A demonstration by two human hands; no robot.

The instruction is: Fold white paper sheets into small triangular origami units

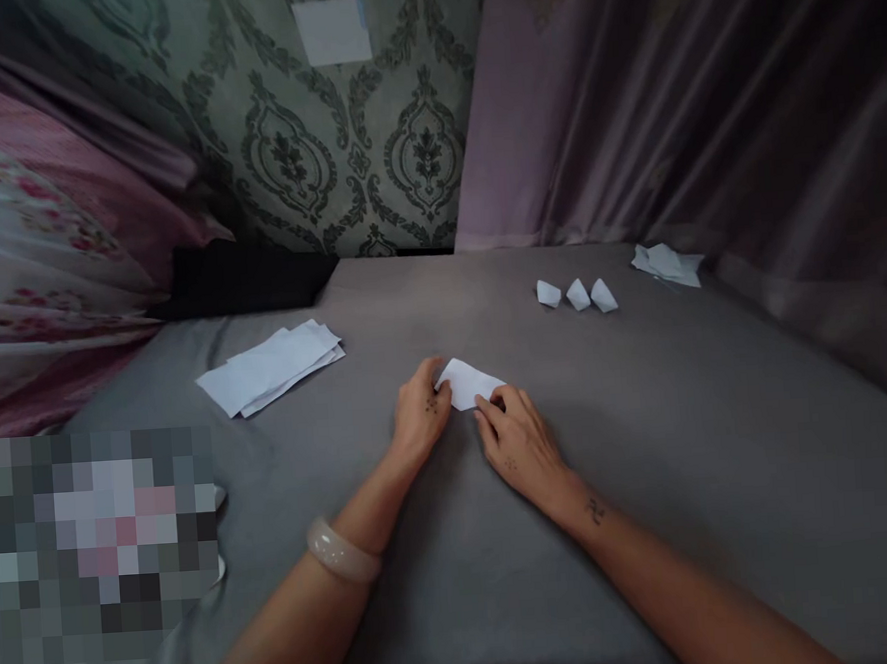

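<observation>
Between my two hands is a small piece of white folded paper (468, 384), just above or on the grey sheet. My left hand (422, 405) pinches its left end, thumb on the near side and fingers partly hidden behind. At the right end, my right hand (521, 432) grips it between thumb and curled fingers. Beyond my right hand stand three small folded paper pieces (578, 295) in a row, pointed in shape. A stack of white paper strips (276, 367) lies to the left of my left hand.
Grey cloth (684, 458) covers the flat surface. More loose white paper (667, 264) lies at the far right, near the dark curtain (700, 106). A folded black cloth (252, 274) rests at the far left. A blurred-out patch (96, 544) hides the near left.
</observation>
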